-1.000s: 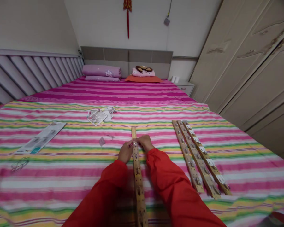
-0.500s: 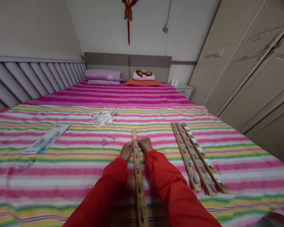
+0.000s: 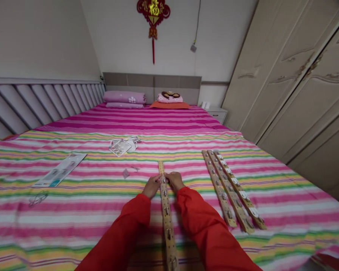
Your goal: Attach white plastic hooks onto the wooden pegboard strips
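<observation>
A long, narrow wooden strip (image 3: 167, 222) with rows of small holes and several metal hooks or clips lies lengthwise on the bed before me. My left hand (image 3: 152, 186) is at its left edge near the far end, thumb and fingers pinched against it. From the right side, my right hand (image 3: 175, 181) pinches the strip at the same spot, by one of the small metal fittings. The fingertips nearly meet there, and whatever small part lies between them is too small to make out.
To the right lie three similar wooden strips (image 3: 219, 192), one with white pieces. Left are a flat plastic package (image 3: 60, 170), a bundle of thin wire (image 3: 38, 198) and a small square piece (image 3: 125, 173). Torn packaging (image 3: 121, 146) sits further back on the striped sheet (image 3: 87, 222).
The camera view has tipped upward slightly, so everything sits lower in the picture. Both hands remain at the same part of the wooden strip, with fingers only slightly shifted.
</observation>
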### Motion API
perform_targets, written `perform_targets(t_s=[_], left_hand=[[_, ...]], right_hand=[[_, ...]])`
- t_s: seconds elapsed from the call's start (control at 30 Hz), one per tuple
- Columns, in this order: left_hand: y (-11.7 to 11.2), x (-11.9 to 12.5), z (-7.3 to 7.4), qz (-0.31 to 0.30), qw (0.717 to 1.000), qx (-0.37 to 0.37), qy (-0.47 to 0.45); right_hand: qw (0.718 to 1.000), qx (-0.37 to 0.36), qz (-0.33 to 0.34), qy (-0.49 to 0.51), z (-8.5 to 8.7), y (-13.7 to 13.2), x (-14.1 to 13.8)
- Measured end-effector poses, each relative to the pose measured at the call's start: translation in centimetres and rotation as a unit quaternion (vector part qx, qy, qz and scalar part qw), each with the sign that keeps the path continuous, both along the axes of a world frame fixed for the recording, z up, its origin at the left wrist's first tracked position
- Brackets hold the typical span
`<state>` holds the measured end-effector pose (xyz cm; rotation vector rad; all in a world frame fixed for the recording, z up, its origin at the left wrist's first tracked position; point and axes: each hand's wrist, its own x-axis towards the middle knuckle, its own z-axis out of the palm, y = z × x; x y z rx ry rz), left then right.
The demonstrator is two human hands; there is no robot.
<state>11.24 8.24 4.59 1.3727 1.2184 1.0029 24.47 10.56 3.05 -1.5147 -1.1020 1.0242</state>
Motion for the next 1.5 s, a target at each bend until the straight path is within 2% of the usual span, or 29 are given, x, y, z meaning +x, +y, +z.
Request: perform_targets(t_s=[0.13, 0.23, 0.3, 0.4, 0.5, 0.6, 0.73, 0.87, 1.0, 1.13, 1.23, 1.37, 1.5], left_hand=[[-0.8, -0.4, 1.1, 0.004, 1.000, 0.003, 0.005], [-1.0, -2.5, 1.9, 0.108, 0.993, 0.048, 0.030], [-1.0, -4.9, 2.3, 0.210, 0.967, 0.102, 0.097], [-1.0, -8.8, 2.4, 0.316, 0.902, 0.176, 0.236], [-1.0, -11.5, 2.1, 0.332, 0.864, 0.188, 0.329], [-1.2, -12.4, 1.9, 0.321, 0.871, 0.172, 0.329], [-1.7, -12.1, 2.5, 0.352, 0.896, 0.132, 0.236], [-2.8, -11.2, 3.7, 0.377, 0.920, 0.081, 0.068], [-4.1, -9.7, 4.8, 0.348, 0.932, 0.029, -0.096], [-5.4, -7.7, 5.8, 0.299, 0.933, -0.031, -0.197], [-6.0, -6.2, 6.5, 0.273, 0.934, -0.062, -0.220], [-6.4, -4.4, 7.1, 0.225, 0.949, -0.075, -0.206], [-6.2, -3.2, 7.0, 0.191, 0.963, -0.069, -0.176]], right_hand=[[0.999, -0.015, 0.024, 0.044, 0.9, -0.9, 0.1], [0.996, -0.027, 0.039, 0.075, 1.5, -1.2, 0.3], [0.994, -0.031, 0.045, 0.091, 1.6, -1.3, 0.4], [0.990, -0.024, 0.049, 0.127, 1.7, -1.6, 0.5], [0.983, -0.009, 0.053, 0.174, 1.7, -2.1, 0.7], [0.975, -0.009, 0.054, 0.215, 1.8, -2.5, 1.0], [0.970, -0.009, 0.047, 0.237, 1.7, -3.0, 1.5], [0.968, -0.003, 0.045, 0.247, 1.8, -3.4, 1.8], [0.965, -0.001, 0.044, 0.259, 2.3, -3.8, 2.0], [0.966, 0.001, 0.043, 0.254, 3.5, -4.6, 1.8], [0.969, 0.012, 0.070, 0.238, 4.9, -5.4, 1.5], [0.967, 0.031, 0.142, 0.211, 6.7, -5.9, 1.0], [0.960, 0.034, 0.181, 0.210, 7.2, -6.1, 0.7]])
